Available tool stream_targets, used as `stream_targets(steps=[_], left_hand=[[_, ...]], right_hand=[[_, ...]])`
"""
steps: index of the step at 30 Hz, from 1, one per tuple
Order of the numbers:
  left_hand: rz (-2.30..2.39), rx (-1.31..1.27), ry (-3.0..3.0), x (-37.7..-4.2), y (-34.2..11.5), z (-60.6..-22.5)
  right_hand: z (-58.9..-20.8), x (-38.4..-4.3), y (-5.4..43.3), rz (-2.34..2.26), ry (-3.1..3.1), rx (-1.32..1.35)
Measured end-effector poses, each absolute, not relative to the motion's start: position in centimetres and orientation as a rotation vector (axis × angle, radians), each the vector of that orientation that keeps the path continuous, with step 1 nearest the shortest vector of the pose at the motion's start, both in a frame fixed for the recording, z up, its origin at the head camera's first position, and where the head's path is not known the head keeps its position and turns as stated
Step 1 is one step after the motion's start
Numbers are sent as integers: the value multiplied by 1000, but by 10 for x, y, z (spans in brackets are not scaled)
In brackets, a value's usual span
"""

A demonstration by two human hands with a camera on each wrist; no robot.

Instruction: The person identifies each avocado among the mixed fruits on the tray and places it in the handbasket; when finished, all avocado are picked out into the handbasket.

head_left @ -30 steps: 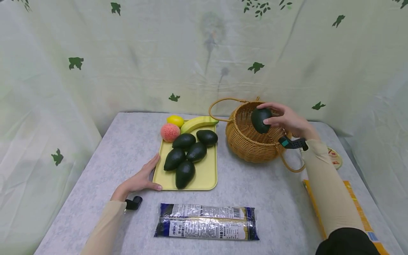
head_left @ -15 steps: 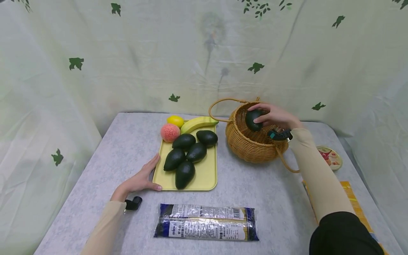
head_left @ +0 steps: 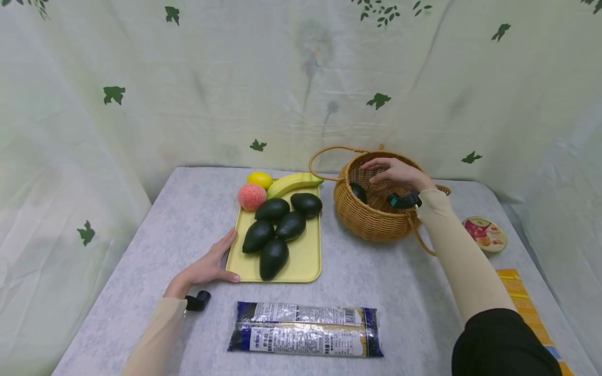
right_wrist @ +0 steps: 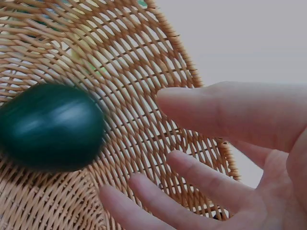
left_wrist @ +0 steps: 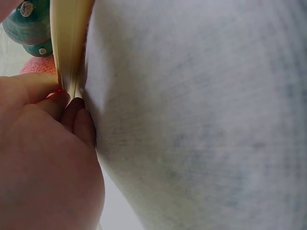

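Observation:
My right hand is over the mouth of the wicker basket, fingers spread and holding nothing. Inside the basket, against its left wall, lies a dark green avocado; the right wrist view shows this avocado apart from the fingertips. At the front left corner of the yellow tray, my left hand rests with fingers along the side and thumb at the front edge. Several avocados lie on the tray, with a banana, a pink round fruit and a lemon behind them.
A long blue-and-clear packet lies near the front of the table. On the right are a round lidded tub and an orange packet, partly covered by my right arm. The basket's handle loop leans towards the tray.
My right hand has moved left over the basket and let go of the avocado, which now lies inside. The left hand and the tray have stayed in place.

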State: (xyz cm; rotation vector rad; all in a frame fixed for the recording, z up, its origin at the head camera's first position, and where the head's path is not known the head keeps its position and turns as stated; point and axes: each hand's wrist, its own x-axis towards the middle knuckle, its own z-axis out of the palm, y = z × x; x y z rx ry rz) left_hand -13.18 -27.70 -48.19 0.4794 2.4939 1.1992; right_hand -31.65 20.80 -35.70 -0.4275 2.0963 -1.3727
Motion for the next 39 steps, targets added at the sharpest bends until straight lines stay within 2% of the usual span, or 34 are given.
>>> stream_targets(steps=[8, 14, 24, 31, 39], left_hand=[[1187, 473, 2498, -131, -277, -481], [1179, 475, 2503, -131, -278, -480], [1156, 459, 2505, -132, -278, -479], [1114, 465, 2518, -133, -277, -476], [1102, 468, 2519, -133, -277, -477]], right_hand=[[-352, -306, 217, -1338, 2111, -467], [-334, -291, 221, -1461, 2081, -501], [-313, -258, 200, -1627, 1954, -665], [-327, -232, 163, -1579, 1872, -778], [-365, -208, 119, -1459, 1790, -819]])
